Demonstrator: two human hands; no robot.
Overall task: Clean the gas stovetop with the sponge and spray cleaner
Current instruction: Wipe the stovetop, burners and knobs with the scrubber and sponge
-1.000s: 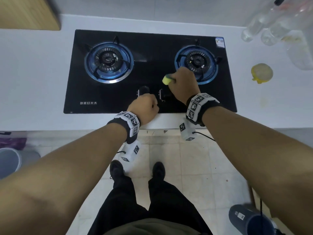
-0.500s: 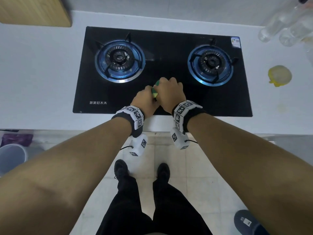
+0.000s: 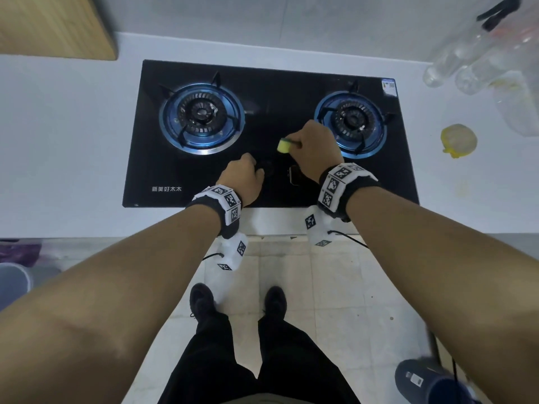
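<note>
A black glass gas stovetop [image 3: 274, 91] with two blue-ringed burners sits in the white counter. My right hand [image 3: 315, 147] grips a yellow sponge [image 3: 283, 145] pressed to the glass between the burners, just left of the right burner [image 3: 351, 122]. My left hand [image 3: 243, 177] is a closed fist resting near the front middle of the stovetop, over one control knob; I cannot see anything in it. The other knob [image 3: 294, 177] shows between my wrists. No spray cleaner can be picked out clearly.
Clear plastic bottles [image 3: 455, 65] lean at the back right of the counter. A yellow lid-like item [image 3: 458, 140] lies right of the stove. A wooden board [image 3: 55, 24] is at the back left. A bucket [image 3: 13, 279] and a dark container [image 3: 428, 380] stand on the floor.
My right hand slid the sponge left to the front middle beside my left fist, then back right and slightly farther up the glass. The left hand stayed near the knobs.
</note>
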